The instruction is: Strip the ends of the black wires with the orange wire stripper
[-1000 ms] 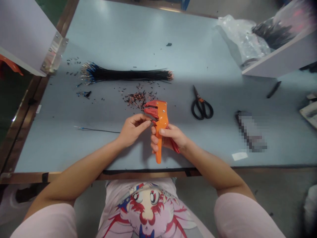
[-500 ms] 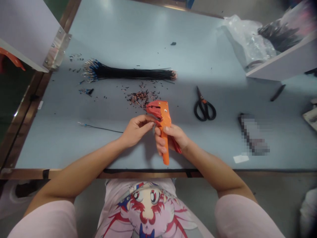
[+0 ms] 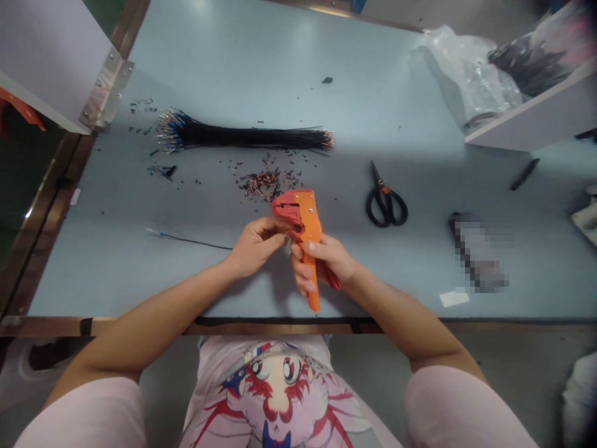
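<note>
Orange wire stripper (image 3: pixel 310 230) held just above the tabletop (image 3: pixel 233 74), near its front edge.
Right hand (image 3: pixel 329 261) grips the light, stiff handle, fingers wrapped round; left hand (image 3: pixel 256 246) pinches at the red head (image 3: pixel 285 208), anything pinched hidden.

The left hand (image 3: pixel 256 247) was raised with its thumb and fingertips pinched together, reaching toward the right hand (image 3: pixel 324 262), whose fingers curled closed just beside it. The left forearm (image 3: pixel 153 300) and right forearm (image 3: pixel 401 314) angled inward from either side, bringing both hands close together.
</note>
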`<state>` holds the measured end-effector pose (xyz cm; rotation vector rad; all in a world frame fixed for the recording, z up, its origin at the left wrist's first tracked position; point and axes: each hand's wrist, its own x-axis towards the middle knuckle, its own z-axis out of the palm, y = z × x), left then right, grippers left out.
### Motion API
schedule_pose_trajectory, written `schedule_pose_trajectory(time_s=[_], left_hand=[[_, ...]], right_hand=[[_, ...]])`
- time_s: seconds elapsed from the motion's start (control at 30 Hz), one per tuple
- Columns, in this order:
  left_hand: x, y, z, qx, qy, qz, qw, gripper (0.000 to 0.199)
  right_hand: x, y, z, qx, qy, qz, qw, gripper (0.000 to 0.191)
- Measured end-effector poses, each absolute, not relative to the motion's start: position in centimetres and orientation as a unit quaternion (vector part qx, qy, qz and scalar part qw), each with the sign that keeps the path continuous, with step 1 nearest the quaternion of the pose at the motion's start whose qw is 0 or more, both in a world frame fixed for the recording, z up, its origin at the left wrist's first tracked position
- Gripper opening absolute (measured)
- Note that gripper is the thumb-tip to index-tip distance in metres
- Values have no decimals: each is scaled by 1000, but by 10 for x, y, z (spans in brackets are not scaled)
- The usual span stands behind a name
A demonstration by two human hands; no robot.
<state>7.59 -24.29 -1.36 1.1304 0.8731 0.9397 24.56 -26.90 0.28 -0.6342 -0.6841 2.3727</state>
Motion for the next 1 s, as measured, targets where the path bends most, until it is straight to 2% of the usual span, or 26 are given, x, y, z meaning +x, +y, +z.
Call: schedule_pose_trajectory(time_s=[0.4, 0.5, 0.7, 1.0], left_hand=[[76, -240, -12, 517, 416, 415, 623, 10], [72, -237, -12, 561, 452, 385, 577, 14], [56, -221, -14, 634, 543, 385, 394, 10], [52, -217, -12, 626, 550, 408, 374, 18]], right_hand=[[241, -264, -1, -296, -255, 868, 307, 39], [243, -256, -4, -321, -221, 866, 313, 39], [261, -241, 2, -355, -166, 867, 308, 39], [268, -245, 6, -383, -224, 830, 338, 30]])
